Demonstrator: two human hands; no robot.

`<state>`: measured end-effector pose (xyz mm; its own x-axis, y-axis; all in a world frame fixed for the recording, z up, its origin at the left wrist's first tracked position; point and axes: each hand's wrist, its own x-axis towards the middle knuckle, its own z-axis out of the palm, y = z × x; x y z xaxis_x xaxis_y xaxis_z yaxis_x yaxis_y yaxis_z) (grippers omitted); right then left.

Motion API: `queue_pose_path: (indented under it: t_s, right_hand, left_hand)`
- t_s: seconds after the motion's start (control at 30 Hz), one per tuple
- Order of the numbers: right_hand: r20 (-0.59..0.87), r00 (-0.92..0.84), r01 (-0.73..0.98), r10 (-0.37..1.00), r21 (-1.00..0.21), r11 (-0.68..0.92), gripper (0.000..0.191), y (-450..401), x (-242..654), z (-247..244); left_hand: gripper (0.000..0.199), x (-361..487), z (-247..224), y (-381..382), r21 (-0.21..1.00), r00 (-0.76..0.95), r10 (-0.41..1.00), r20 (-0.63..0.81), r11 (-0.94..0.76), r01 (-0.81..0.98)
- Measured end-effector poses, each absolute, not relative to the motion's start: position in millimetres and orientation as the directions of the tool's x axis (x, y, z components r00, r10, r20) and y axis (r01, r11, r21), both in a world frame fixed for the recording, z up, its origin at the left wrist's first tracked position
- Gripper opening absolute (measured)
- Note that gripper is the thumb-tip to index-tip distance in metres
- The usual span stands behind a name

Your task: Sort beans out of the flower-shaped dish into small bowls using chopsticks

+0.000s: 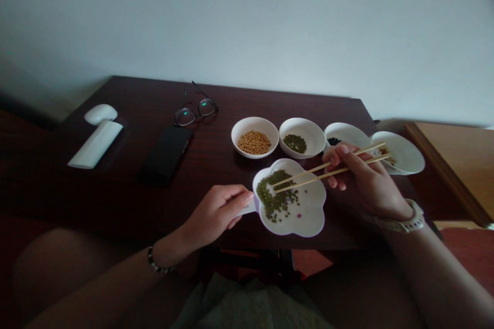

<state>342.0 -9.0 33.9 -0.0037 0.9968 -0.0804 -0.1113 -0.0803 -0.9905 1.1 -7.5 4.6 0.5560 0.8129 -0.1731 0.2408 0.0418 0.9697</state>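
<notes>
My left hand is closed around the short handle of a white scalloped bowl with a purple rim. Green beans lie in the left part of this bowl. My right hand grips a pair of chopsticks, whose tips reach down among those beans. Whether a bean is pinched between the tips I cannot tell. Behind stand a round bowl of yellow soybeans and another bowl with some green beans. A third bowl contains dark beans, partly hidden by my right hand.
Furthest right, a tilted white bowl holds small mixed pieces. Eyeglasses, a black phone, a white rounded object and a white long case lie on the dark table. A wall rises behind; a wooden surface is at right.
</notes>
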Motion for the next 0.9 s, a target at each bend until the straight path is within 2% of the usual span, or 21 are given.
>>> queue_pose_path:
  t_s: [0.57, 0.7, 0.9]
  right_hand:
    - [-0.049, 0.044, -0.212, 0.998, -0.976, -0.038, 0.041, -7.2, 344.8, 32.3]
    - [-0.021, 0.149, -0.292, 0.989, -0.956, 0.024, 0.038, -4.2, 350.8, 34.6]
    - [0.075, 0.398, -0.385, 0.914, -0.891, 0.241, 0.024, 8.5, 379.0, 29.8]
  left_hand:
    - [0.05, -0.7, 4.5, -7.4, 0.97, 0.561, 0.809, -0.176, 0.045, 0.239]
    - [0.049, -5.0, 4.5, -8.3, 0.968, 0.556, 0.81, -0.184, 0.051, 0.246]
    - [0.048, -10.2, -0.3, -10.9, 0.969, 0.559, 0.81, -0.177, 0.045, 0.241]
